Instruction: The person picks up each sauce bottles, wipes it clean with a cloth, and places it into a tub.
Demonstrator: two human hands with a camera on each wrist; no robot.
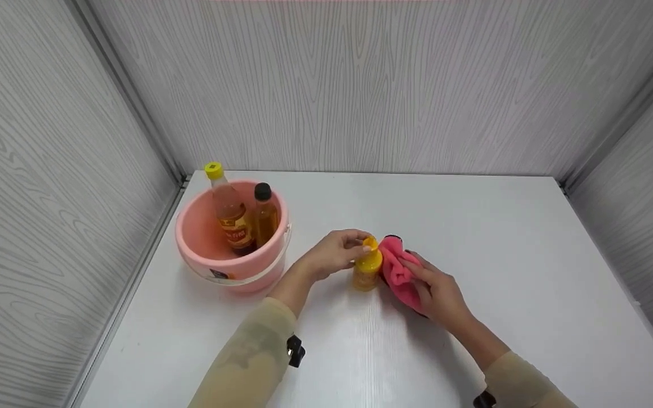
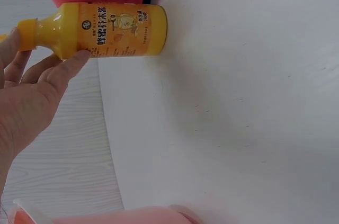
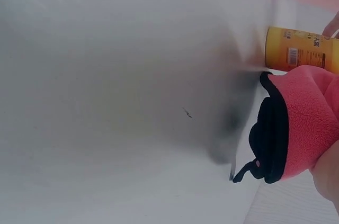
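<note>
a white table (image 1: pixel 474 238) stood between grey wood-grain walls (image 1: pixel 360 85). near its far left corner sat a pink bucket (image 1: pixel 202 249) holding two bottles: a taller bottle with a yellow cap (image 1: pixel 229 212) and, just beside it, a shorter bottle with a black cap (image 1: pixel 264 215), both leaning inside the bucket.

near the middle of the table, well apart from the bucket's right side, a small yellow bottle (image 1: pixel 367 266) stood upright on the tabletop. the left hand (image 1: pixel 335 252) gripped it around the neck and cap, fingers (image 2: pixel 69 68) curled against its shoulder. the right hand (image 1: pixel 437 292) held a bunched pink cloth (image 1: pixel 399 272) with a black edge, fingers wrapped around the cloth and pressing it against the bottle's right side. the cloth touched the bottle and reached down to the table. both arms wore pale, sheer sleeves (image 1: pixel 247 357).
</note>
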